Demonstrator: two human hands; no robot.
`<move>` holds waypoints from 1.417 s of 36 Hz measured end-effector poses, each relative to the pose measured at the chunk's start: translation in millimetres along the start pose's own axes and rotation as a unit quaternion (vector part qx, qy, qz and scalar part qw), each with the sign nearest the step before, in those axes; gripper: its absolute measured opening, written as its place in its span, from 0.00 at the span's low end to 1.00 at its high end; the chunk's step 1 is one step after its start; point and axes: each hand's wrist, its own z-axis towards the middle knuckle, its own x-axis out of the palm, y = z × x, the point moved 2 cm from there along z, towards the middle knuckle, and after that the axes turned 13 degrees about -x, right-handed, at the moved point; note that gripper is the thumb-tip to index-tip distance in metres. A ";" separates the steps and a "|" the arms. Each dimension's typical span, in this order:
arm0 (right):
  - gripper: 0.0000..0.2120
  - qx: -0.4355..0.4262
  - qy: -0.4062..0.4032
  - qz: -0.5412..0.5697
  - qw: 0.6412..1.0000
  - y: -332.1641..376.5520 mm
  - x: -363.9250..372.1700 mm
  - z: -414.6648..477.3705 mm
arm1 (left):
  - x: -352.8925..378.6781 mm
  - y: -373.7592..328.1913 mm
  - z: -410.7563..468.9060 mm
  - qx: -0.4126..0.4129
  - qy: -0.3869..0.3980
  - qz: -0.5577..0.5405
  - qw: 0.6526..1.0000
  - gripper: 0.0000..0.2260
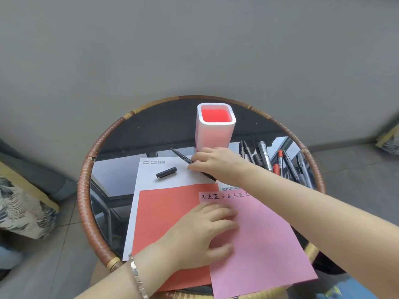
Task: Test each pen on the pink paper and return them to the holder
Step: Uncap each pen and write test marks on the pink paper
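Note:
The pink paper (259, 240) lies at the table's near right, with a row of written marks (224, 195) along its top edge. My left hand (203, 231) presses flat on its left part. My right hand (212, 164) holds an uncapped black pen (181, 156) over the white sheet, tip pointing up-left. The pen's black cap (166, 172) lies loose on the white sheet to the left. The white holder (213, 134) with a red inside stands just behind my right hand and looks empty.
Several pens and markers (278, 160) lie in a pile at the table's right edge. A red sheet (164, 221) and a white sheet (151, 169) lie under the pink paper. The round glass table has a rattan rim (86, 190).

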 end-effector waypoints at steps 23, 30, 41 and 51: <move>0.10 0.496 -0.066 0.162 0.851 -28.9 -14.6 -74.8 | 0.5 0.4 0.0 -0.009 0.004 -0.007 1.000 0.15; 0.14 0.538 0.005 0.145 0.831 -34.5 -5.2 -52.6 | 2.3 1.7 -0.3 -0.008 0.005 -0.009 1.000 0.15; 0.15 0.592 -0.226 0.348 0.691 -25.2 -28.7 -77.5 | -0.9 2.5 -1.6 0.046 -0.101 0.013 0.994 0.08; 0.07 0.574 -0.264 0.459 0.625 17.6 -29.6 -108.2 | -52.5 52.6 -0.7 -0.110 -0.177 0.161 0.965 0.15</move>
